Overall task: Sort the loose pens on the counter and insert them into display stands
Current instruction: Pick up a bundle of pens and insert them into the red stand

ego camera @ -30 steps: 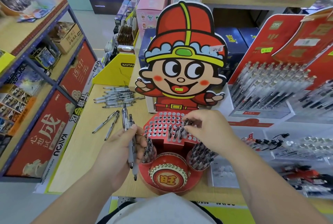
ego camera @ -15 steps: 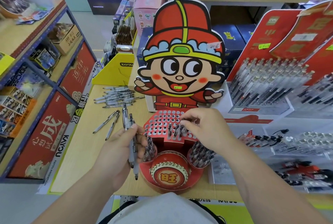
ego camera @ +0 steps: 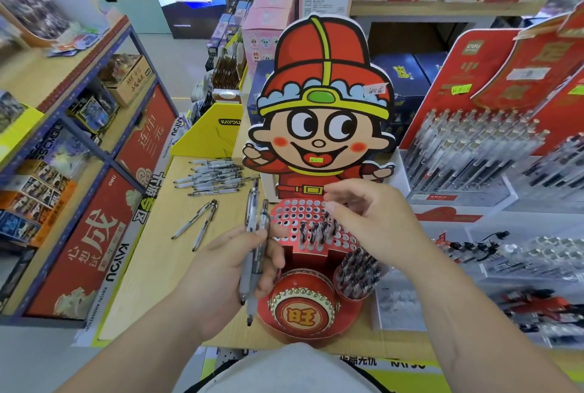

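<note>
Well, the left hand [ego camera: 221, 269] grips a small bunch of thin, see-through plastic pens [ego camera: 254, 219], tips down, likely so the next one is easy to pick. The right hand [ego camera: 376, 222] hangs over the red cardboard stand with round holes [ego camera: 292, 214], fingers loose, holding nothing I can see. A few dark-topped pens [ego camera: 317, 231] stand upright in the holes. More smooth, slim loose pens [ego camera: 215, 176] lie heaped on the pale wooden counter [ego camera: 158, 266], waiting.
</note>
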